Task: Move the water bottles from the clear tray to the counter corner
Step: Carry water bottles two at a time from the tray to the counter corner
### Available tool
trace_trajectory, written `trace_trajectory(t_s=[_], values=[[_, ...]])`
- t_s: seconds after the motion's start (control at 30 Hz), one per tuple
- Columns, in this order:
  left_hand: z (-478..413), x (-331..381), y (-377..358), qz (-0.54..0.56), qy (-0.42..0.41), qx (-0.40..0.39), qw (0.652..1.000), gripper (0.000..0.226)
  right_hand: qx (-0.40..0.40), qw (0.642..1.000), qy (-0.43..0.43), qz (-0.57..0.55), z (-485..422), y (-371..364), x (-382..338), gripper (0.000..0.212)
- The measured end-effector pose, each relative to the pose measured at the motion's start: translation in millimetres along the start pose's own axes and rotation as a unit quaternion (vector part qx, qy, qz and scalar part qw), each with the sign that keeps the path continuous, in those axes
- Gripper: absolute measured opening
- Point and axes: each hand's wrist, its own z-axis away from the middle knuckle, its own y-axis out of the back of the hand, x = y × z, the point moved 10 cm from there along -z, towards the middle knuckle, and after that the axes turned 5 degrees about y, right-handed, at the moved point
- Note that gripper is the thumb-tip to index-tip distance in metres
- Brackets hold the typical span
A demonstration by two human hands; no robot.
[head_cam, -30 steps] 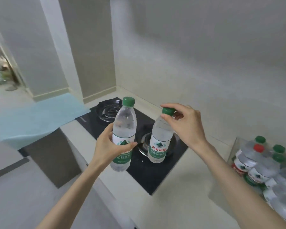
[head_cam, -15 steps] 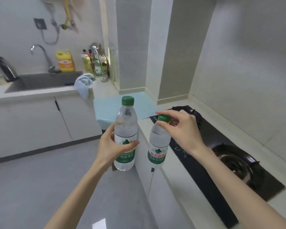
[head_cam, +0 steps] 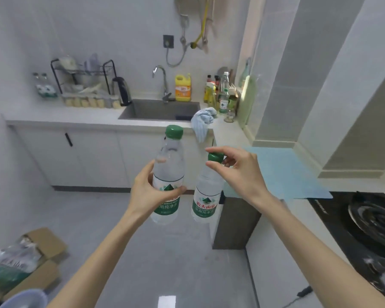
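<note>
My left hand [head_cam: 148,190] grips an upright clear water bottle [head_cam: 169,161] with a green cap and green label around its middle. My right hand [head_cam: 240,172] pinches the green cap of a second water bottle [head_cam: 206,196], which hangs from my fingers beside the first. Both bottles are in the air above the grey floor, in front of the counter. The clear tray is out of view.
A white counter [head_cam: 58,117] with a sink [head_cam: 160,111], kettle, dish rack, yellow detergent jug and condiment bottles runs along the back. A blue mat [head_cam: 282,172] and black gas stove [head_cam: 369,221] lie on the right counter. A cardboard box [head_cam: 40,252] sits on the floor at lower left.
My view has swung left from the stove and tray toward the sink counter. Both hands have carried their bottles along, held the same way.
</note>
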Motion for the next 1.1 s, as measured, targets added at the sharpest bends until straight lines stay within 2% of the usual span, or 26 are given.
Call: trace_trajectory(t_s=[0.2,0.5,0.7,0.87,1.1], values=[[-64.0,-31.5,103.7,-0.014,0.012,0.111,0.994,0.070,-0.064,0.995,0.063,-0.031,-94.6,-114.2,-14.0,0.027],[-177.7,-60.2,245.9,-0.031,0.024,0.234,0.971,0.069,-0.140,0.975,0.140,-0.103,-236.2,-280.7,-36.6,0.025],[-252.1,-73.2,331.1,-0.041,0.046,0.276,0.959,0.073,-0.145,0.965,0.170,-0.139,-331.9,-370.8,-59.5,0.025],[-307.6,-93.3,394.4,-0.020,0.054,0.302,0.952,0.066,-0.157,0.958,0.190,-0.145,-397.8,-449.9,-74.4,0.025],[-407.6,-140.4,498.9,-0.035,0.064,0.297,0.952,0.061,-0.155,0.961,0.161,-0.163,-493.9,-570.7,-76.0,0.023]])
